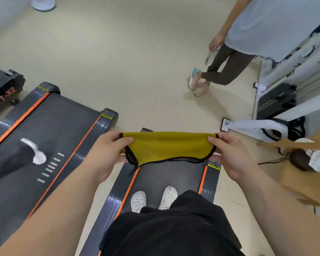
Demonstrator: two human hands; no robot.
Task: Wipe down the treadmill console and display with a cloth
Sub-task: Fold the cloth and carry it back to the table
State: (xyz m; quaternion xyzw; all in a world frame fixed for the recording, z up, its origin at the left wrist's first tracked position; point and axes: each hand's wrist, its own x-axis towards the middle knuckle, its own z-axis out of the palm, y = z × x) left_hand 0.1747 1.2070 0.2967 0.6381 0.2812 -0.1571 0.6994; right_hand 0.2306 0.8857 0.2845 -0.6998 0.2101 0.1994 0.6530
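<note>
Black clothing [174, 230] filled the bottom of the head view, and beyond it two white shoes [138, 201] stood on the dark belt of a treadmill [171, 179] edged in orange. Above that belt the left hand [107, 151] and the right hand [233, 155] each pinched one end of a yellow, black-hemmed cloth [168, 146], thumbs on top and fingers curled beneath, holding it stretched level between them in the air. A second treadmill [63, 126] lay just to the left, and another person [251, 32] stood on the beige floor [118, 52] at the upper right, beside a white frame [303, 58].
</note>
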